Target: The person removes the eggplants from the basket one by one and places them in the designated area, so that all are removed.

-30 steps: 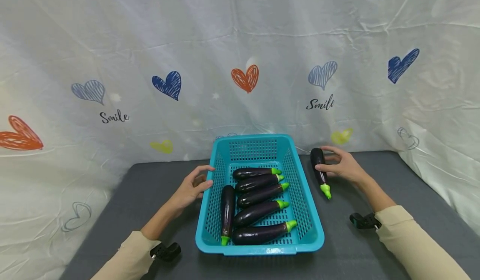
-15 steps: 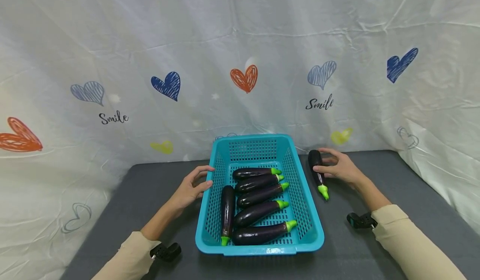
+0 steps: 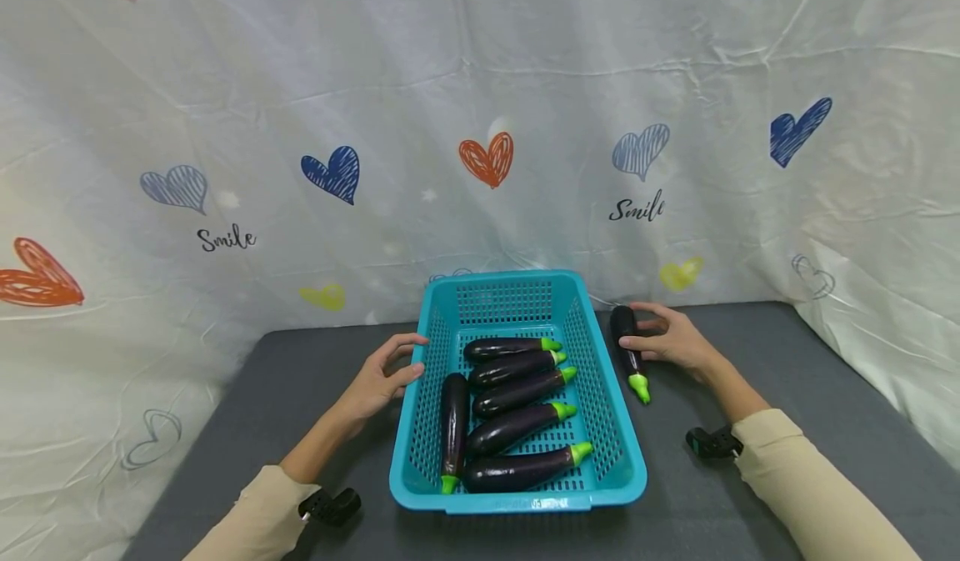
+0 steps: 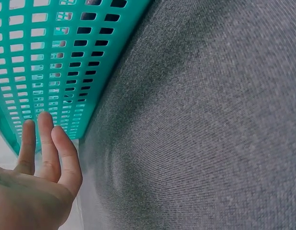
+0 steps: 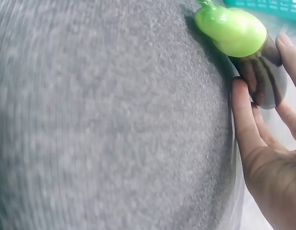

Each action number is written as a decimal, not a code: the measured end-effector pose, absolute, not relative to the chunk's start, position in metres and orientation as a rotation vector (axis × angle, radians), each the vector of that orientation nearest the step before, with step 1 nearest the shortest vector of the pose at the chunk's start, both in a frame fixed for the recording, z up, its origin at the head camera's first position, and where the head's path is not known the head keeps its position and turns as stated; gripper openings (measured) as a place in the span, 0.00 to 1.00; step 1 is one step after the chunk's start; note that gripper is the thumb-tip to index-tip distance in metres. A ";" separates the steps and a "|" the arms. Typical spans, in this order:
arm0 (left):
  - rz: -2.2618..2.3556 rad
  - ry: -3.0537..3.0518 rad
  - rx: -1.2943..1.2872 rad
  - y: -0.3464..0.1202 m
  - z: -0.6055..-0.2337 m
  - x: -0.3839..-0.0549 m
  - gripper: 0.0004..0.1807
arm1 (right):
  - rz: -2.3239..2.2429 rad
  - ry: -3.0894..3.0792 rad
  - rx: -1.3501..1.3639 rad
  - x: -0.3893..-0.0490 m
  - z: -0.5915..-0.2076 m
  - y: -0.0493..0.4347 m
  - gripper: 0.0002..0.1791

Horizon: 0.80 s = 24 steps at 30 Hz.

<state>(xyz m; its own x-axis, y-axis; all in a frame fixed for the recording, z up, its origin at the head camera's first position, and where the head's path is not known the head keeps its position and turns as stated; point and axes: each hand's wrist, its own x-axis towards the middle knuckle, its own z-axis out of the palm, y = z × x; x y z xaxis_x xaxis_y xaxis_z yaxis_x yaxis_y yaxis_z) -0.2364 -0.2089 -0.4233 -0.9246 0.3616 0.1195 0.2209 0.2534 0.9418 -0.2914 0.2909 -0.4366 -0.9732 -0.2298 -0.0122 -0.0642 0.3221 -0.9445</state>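
Note:
A blue plastic basket [image 3: 517, 503] holds several dark purple eggplants with green stems. One eggplant [image 3: 453, 428] lies lengthwise along its left wall; the others, such as the front eggplant [image 3: 517, 471], lie crosswise beside it. My left hand [image 3: 381, 382] is at the basket's left side, thumb and index finger at the rim, the remaining fingers loosely extended near the perforated wall in the left wrist view. Right of the basket, my right hand [image 3: 670, 344] grips another eggplant [image 5: 234, 33] between thumb and fingers, its green end pointing toward me, low over the table.
A dark grey cloth covers the table [image 3: 315, 394]. Behind it hangs a pale curtain [image 3: 405, 94] printed with hearts and words. A black wrist camera [image 3: 330, 507] sits at the left cuff and another wrist camera [image 3: 712, 443] at the right.
My right hand and its eggplant have shifted slightly left, toward the basket, and a little nearer to me. The left hand and the eggplants in the basket stay put.

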 end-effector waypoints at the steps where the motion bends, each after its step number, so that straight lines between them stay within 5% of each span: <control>1: 1.764 2.384 0.563 -0.209 -0.423 -0.236 0.24 | -1.730 2.432 -0.271 -0.292 -0.437 0.290 0.46; 24: 1.786 2.364 0.569 -0.210 -0.425 -0.239 0.24 | -1.564 2.551 -0.290 -0.293 -0.434 0.288 0.48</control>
<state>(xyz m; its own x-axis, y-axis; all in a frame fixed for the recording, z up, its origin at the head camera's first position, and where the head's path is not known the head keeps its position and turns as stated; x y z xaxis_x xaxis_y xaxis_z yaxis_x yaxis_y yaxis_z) -0.2389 -0.2100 -0.4255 -0.9214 0.3678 0.1252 0.2210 0.2311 0.9475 -0.2932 0.2876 -0.4337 -0.9724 -0.2329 -0.0147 -0.0926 0.4428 -0.8918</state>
